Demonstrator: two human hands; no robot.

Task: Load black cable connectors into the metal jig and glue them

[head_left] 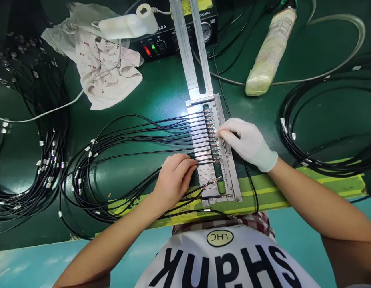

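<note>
A metal slotted jig lies on the green mat, with several black cables laid side by side in its slots, their copper ends in a row. My bare left hand is curled, its fingertips pinching a black cable at the jig's left edge. My right hand, in a white glove, rests on the jig's right side, its fingers together and pressing at the copper wire ends. Two loose cable ends lie near the jig's lower part.
A bundle of black cables lies at far left, another coil at right. Behind stand a control box with lit lamps, a crumpled cloth, a white roll and a wrapped package. A yellow-green strip edges the bench.
</note>
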